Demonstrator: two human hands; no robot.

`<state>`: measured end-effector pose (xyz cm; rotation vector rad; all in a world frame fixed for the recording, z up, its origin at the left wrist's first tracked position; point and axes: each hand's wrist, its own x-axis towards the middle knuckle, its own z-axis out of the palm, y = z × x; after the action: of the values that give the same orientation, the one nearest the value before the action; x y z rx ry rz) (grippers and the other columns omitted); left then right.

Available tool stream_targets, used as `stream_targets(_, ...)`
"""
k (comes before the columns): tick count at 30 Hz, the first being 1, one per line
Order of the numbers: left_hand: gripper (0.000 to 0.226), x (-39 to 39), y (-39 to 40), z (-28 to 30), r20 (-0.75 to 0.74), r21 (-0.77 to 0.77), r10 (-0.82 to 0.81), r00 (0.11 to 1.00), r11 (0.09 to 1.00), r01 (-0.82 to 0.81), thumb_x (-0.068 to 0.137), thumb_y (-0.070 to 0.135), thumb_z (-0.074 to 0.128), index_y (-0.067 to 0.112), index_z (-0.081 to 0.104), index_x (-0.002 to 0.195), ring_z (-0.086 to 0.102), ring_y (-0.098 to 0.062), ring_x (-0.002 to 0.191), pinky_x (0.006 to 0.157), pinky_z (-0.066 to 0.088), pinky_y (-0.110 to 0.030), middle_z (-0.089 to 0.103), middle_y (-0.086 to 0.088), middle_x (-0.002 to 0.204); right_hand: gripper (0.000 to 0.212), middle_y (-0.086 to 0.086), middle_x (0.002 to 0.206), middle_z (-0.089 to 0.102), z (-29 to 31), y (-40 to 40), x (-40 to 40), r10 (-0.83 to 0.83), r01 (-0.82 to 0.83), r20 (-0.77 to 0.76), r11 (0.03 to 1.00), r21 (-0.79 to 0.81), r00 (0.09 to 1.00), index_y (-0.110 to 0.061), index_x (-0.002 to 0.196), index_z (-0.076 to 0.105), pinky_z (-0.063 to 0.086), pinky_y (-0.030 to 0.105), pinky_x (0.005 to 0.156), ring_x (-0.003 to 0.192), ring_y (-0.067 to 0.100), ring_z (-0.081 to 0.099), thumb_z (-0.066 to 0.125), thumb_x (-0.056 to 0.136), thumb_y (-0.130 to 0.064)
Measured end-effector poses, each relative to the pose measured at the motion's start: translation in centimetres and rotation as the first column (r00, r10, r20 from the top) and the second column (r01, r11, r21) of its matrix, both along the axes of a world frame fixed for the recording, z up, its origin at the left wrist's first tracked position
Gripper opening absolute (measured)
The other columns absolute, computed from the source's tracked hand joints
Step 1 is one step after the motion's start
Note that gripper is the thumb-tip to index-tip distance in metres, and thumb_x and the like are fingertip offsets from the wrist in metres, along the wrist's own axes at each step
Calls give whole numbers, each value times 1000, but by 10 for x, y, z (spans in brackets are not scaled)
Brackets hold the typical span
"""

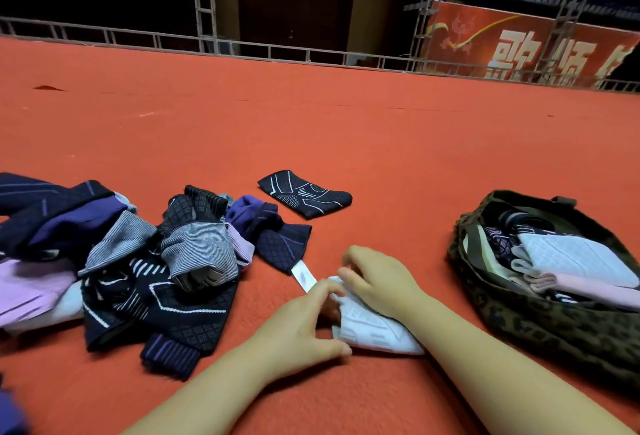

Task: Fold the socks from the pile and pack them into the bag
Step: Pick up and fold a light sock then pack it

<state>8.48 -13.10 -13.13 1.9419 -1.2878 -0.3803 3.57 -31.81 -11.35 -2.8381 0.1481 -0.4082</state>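
Folding is in hand: left hand (304, 327) and right hand (377, 282) pinch a white sock (374, 330) on the near carpet, between the sock pile (138, 261) at left and the leopard-print bag (540, 323) at right. Next, probably, carrying it rightward into the bag.

A wide stretch of bare red carpet (346, 116) lies open across the far half of the scene, up to a low metal railing (242, 48) along its far edge. At near left, a loose pile of socks (138, 261) blocks the floor. At near right, an open camouflage bag (554, 330), part filled with folded socks, blocks that side. Between pile and bag runs an open lane of carpet, taken up at its near end by both hands on a white sock (374, 330). One folded dark sock (304, 194) lies alone just beyond the pile, with carpet free around it.
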Motion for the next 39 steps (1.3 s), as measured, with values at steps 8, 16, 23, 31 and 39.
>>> stream_targets(8,36,7,-4,-7,222,-28,-71,972,997,79,73,51,62,21,69,91,46,4,81,73,31,-7,58,12,84,43,-17,106,57,-14,-10,-88,113,-134,199,986,94,973,-23,102,63,39,20,90,102,3,53,56,80,-59)
stream_targets(16,40,6,-1,-8,221,-89,-31,975,995,52,78,56,49,19,64,78,44,1,88,82,33,-14,50,16,81,40,-20,109,63,-25,-8,-101,73,-78,60,993,85,996,-29,104,63,27,25,105,117,0,53,53,79,-58)
stream_targets(23,37,-1,-2,-5,162,-64,97,982,994,-87,78,61,25,29,42,75,47,-7,75,73,39,-32,52,11,75,26,-16,61,51,-18,5,-102,-139,93,140,951,294,980,-33,76,39,34,16,60,64,-1,48,39,77,-59)
stream_targets(31,31,-1,-18,-9,233,-24,354,906,933,-359,92,40,50,22,39,69,52,-21,80,70,36,-36,48,6,69,15,-10,79,60,-13,12,-69,-431,373,25,809,453,902,-25,85,49,41,32,73,78,13,56,58,88,-36)
stream_targets(39,97,0,-22,-10,355,230,300,885,890,-394,55,76,5,24,49,124,27,-11,133,110,17,-30,39,12,139,59,-3,98,53,-18,9,-71,-479,487,-152,874,15,865,-27,77,45,35,37,88,98,22,48,16,69,-77)
